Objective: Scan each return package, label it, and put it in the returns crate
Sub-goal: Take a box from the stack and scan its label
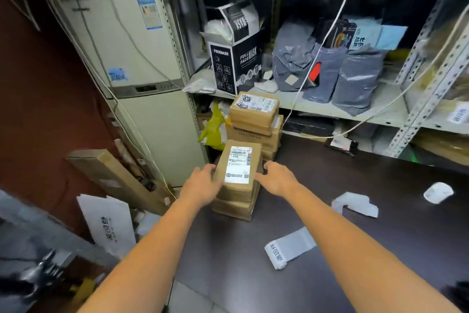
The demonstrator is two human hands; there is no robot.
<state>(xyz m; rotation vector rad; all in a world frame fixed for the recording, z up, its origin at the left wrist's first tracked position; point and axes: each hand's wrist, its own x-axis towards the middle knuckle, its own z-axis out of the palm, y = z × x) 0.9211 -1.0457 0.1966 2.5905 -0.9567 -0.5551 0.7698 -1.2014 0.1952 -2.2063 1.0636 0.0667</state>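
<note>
Cardboard box [238, 168]: shipping label up, atop a short stack.
Left hand [203, 182]: fingers relaxed, against its left side.
Right hand [276, 179]: fingers relaxed, touching its right edge.

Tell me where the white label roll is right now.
In the head view the white label roll lies on the dark table, right of centre, just left of the right forearm, nearer the camera than the stack of cardboard boxes.

Labelled cardboard box [229, 160] tops a short stack on dark counter [355, 262]. Left hand [201, 183] touches its left side, right hand [278, 178] its right.
</note>
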